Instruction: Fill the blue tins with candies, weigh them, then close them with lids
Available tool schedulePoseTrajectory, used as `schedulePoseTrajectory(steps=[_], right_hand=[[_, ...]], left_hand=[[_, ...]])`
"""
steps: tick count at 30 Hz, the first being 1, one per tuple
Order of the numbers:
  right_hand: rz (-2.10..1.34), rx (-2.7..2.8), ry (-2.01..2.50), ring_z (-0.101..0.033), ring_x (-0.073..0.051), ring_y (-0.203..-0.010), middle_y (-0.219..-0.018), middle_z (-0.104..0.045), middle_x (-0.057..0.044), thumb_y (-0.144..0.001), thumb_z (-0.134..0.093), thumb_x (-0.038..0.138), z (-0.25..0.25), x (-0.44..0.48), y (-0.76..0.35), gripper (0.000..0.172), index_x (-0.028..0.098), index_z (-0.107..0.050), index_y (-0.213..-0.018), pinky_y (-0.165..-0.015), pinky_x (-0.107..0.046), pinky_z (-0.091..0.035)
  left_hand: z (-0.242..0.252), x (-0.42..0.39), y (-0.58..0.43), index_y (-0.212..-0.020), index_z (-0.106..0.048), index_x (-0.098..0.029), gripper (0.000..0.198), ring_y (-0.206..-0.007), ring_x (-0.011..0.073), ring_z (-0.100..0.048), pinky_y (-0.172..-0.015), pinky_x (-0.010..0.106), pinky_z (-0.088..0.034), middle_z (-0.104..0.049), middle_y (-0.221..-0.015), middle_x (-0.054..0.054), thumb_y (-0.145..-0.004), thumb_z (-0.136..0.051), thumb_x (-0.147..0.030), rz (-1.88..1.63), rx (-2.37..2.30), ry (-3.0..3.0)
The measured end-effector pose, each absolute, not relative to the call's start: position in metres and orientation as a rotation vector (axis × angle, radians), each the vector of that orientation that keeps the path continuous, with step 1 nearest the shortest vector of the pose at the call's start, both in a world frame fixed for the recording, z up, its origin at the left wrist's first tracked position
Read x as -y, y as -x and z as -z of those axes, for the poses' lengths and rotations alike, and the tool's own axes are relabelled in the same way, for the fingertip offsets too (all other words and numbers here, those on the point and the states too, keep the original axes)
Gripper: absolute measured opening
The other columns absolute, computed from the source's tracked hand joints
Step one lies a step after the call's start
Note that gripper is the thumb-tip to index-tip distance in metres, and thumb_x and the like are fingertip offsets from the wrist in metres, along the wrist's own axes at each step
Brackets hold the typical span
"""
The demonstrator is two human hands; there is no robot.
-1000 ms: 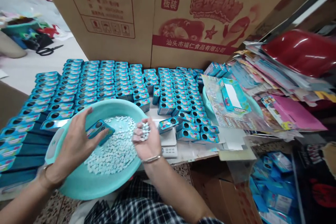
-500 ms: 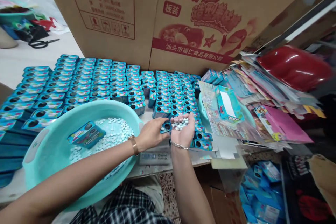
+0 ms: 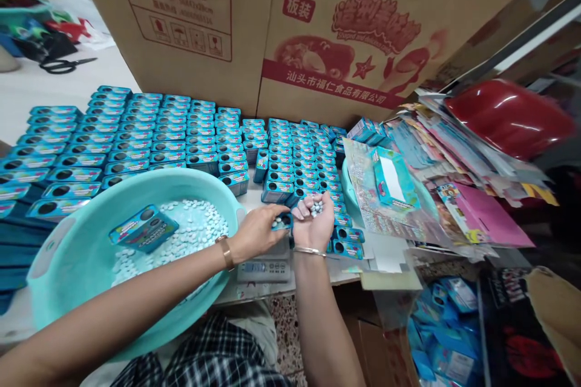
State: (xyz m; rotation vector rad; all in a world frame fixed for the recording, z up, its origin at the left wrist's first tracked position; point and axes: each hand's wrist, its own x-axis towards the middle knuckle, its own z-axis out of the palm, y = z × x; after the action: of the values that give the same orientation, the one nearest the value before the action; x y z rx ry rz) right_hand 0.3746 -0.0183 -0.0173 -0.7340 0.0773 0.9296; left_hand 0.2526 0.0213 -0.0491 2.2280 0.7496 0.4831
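My left hand (image 3: 258,233), with a bracelet-like watch at its wrist, grips a small blue candy box (image 3: 283,221) by its upper end. Pale candies show at the box's opening. Beside it, my right hand (image 3: 314,228) is palm up, its fingers curled over a small heap of pale blue-white candies (image 3: 316,210). Its edge is close against the box; whether they touch I cannot tell. Below my left forearm, a turquoise basin (image 3: 59,281) contains many loose candies (image 3: 193,224) and a tilted blue box (image 3: 143,228). A digital scale (image 3: 264,271) lies under my hands.
Rows of upright blue boxes (image 3: 131,133) fill the table's back and left. A large cardboard carton (image 3: 245,24) rises behind them. At right are a second basin (image 3: 433,202) under a plastic sheet, stacked papers (image 3: 422,145) and a red bowl (image 3: 508,118). Scissors (image 3: 68,65) lie far left.
My right fingers have curled further over the candies, and fewer show in the palm. The box stays in my left hand, with more candies visible at its opening. The view has shifted slightly.
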Motion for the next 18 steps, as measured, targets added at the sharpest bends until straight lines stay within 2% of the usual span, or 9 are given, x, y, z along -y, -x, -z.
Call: schedulePoseTrajectory(steps=[2, 6, 11, 18], right_hand=[[-1.007, -0.098, 0.621, -0.029, -0.005, -0.036, -0.049, -0.04, 0.009, -0.089, -0.052, 0.037, 0.017, 0.022, -0.383, 0.031, 0.02, -0.043, -0.065, -0.034, -0.017, -0.021], [-1.076, -0.09, 0.42, -0.027, -0.005, -0.035, -0.049, -0.037, 0.008, -0.095, -0.041, 0.032, 0.01, 0.038, -0.404, 0.033, 0.02, -0.043, -0.064, -0.034, -0.018, -0.019], [-1.035, 0.03, 0.359, -0.028, -0.006, -0.037, -0.051, -0.037, 0.009, -0.094, -0.046, 0.031, -0.006, 0.07, -0.421, 0.03, 0.02, -0.046, -0.066, -0.035, -0.019, -0.02], [-1.016, 0.074, 0.436, -0.029, -0.005, -0.039, -0.052, -0.037, 0.009, -0.091, -0.055, 0.032, -0.003, 0.091, -0.416, 0.027, 0.02, -0.049, -0.068, -0.036, -0.018, -0.023]], left_hand=[[0.046, -0.023, -0.248, -0.125, -0.058, -0.018, 0.051, -0.11, 0.0259, -0.063, -0.095, 0.038, -0.05, -0.066, -0.123, 0.008, -0.077, -0.07, -0.028, -0.466, -0.728, -2.231], [0.032, -0.034, -0.224, -0.134, -0.05, -0.02, 0.067, -0.121, 0.0265, -0.056, -0.103, 0.042, -0.045, -0.058, -0.134, 0.011, -0.075, -0.074, -0.042, -0.504, -0.681, -2.223], [0.01, -0.051, -0.177, -0.128, -0.055, -0.024, 0.051, -0.116, 0.0225, -0.059, -0.098, 0.041, -0.048, -0.061, -0.13, 0.007, -0.084, -0.064, -0.047, -0.57, -0.839, -2.247], [-0.001, -0.047, -0.152, -0.118, -0.063, -0.023, 0.035, -0.104, 0.021, -0.062, -0.091, 0.037, -0.05, -0.066, -0.115, 0.005, -0.088, -0.061, -0.041, -0.557, -0.931, -2.333]])
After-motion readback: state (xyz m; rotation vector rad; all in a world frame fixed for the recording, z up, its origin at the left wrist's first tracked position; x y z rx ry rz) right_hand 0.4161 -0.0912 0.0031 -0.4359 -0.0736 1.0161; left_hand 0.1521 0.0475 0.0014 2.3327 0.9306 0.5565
